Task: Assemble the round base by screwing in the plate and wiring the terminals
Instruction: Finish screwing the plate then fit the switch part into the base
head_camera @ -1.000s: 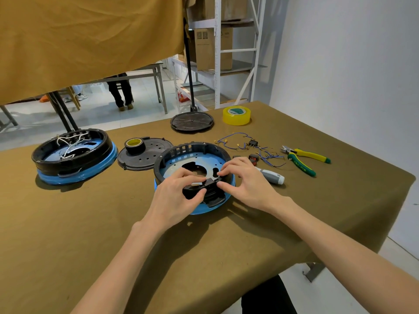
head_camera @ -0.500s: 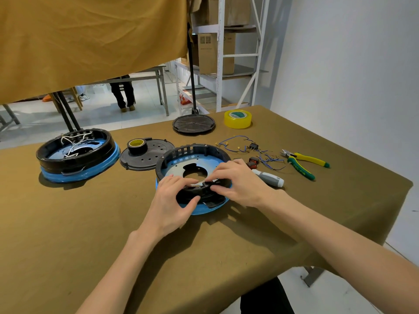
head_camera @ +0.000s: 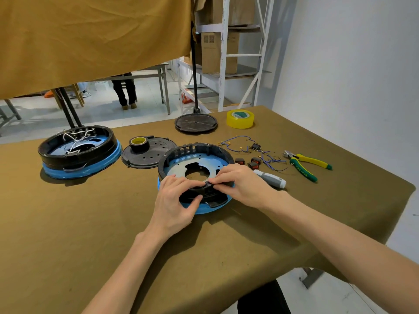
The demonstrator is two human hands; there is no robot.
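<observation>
A round black base [head_camera: 192, 150] with a blue lower band lies in front of me, a metal plate [head_camera: 179, 172] with a central hole inside it. My left hand [head_camera: 174, 200] grips the near rim of the base, thumb on its outer wall. My right hand [head_camera: 240, 184] pinches a small black part [head_camera: 207, 184] at the near rim. Loose blue wires with terminals [head_camera: 244, 146] and small red switches [head_camera: 249, 163] lie to the right. A grey-handled screwdriver [head_camera: 271, 179] rests just right of my right hand.
A second wired base [head_camera: 77, 152] sits at the far left. A black cover [head_camera: 147, 155] carries a tape roll [head_camera: 138, 143]. Another black disc [head_camera: 196, 123] and a yellow tape roll [head_camera: 240, 118] lie at the back. Green-yellow pliers [head_camera: 306, 164] lie right, near the table edge.
Both hands stayed on the near rim of the base; the fingers shifted slightly around the small black part. My view moved a little.
</observation>
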